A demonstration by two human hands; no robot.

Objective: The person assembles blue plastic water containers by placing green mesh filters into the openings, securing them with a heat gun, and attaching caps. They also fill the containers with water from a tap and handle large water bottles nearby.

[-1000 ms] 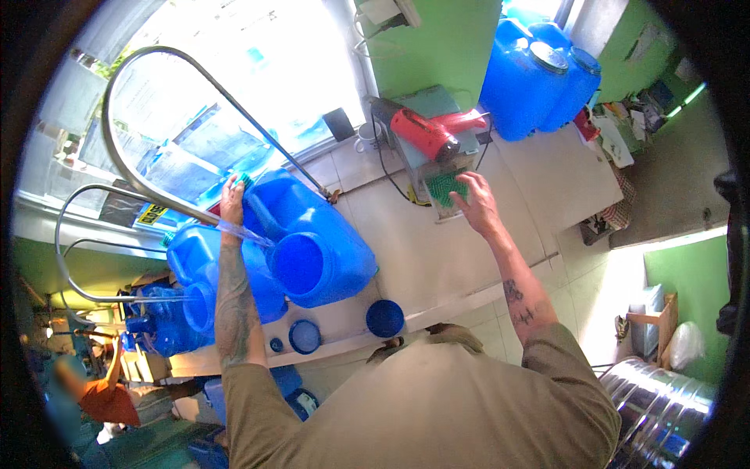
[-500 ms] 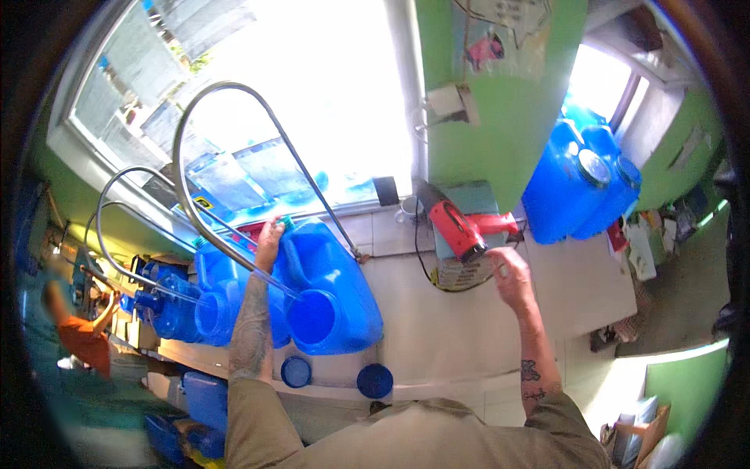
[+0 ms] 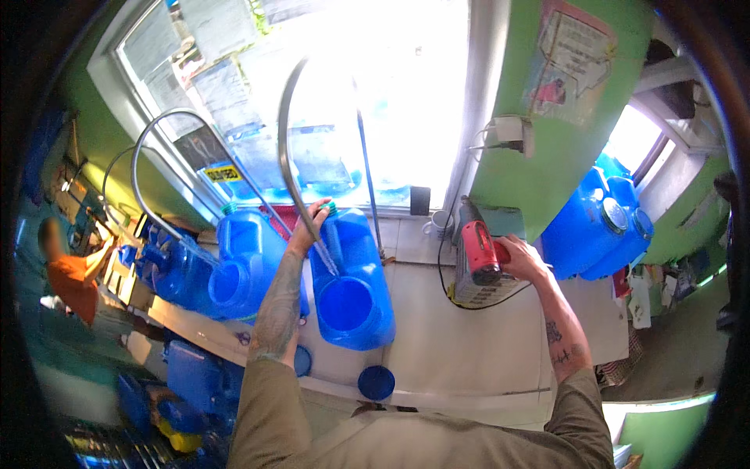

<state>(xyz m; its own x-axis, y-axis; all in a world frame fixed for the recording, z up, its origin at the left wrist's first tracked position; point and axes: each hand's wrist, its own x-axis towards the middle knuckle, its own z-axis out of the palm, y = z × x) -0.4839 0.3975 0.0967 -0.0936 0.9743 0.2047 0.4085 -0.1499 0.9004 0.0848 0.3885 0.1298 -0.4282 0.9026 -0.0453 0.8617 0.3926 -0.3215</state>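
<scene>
My left hand [image 3: 309,228] is at the far end of a blue water jug [image 3: 359,258], its fingers closed at the small green cap [image 3: 331,208]. The jug leans with its wide round mouth toward me, and a stream of water runs into it from a curved metal pipe [image 3: 287,133]. My right hand [image 3: 525,258] is wrapped round the handle of a red heat gun [image 3: 478,248] with a dark nozzle. The gun rests over a box-like stand [image 3: 496,291] by the green wall. Its underside is hidden.
Left of my arm, another blue jug [image 3: 242,246] and a clear blue bottle [image 3: 187,270] stand under more pipes. Round blue lids [image 3: 376,383] lie on the white counter [image 3: 445,344]. A white mug [image 3: 439,225] is near the window. Blue jugs [image 3: 582,215] stand at right; a person in orange [image 3: 74,281] is far left.
My right hand has reached the heat gun's handle and closed on it; before, it was just short of it. My left hand stays at the green cap. The whole view has shifted.
</scene>
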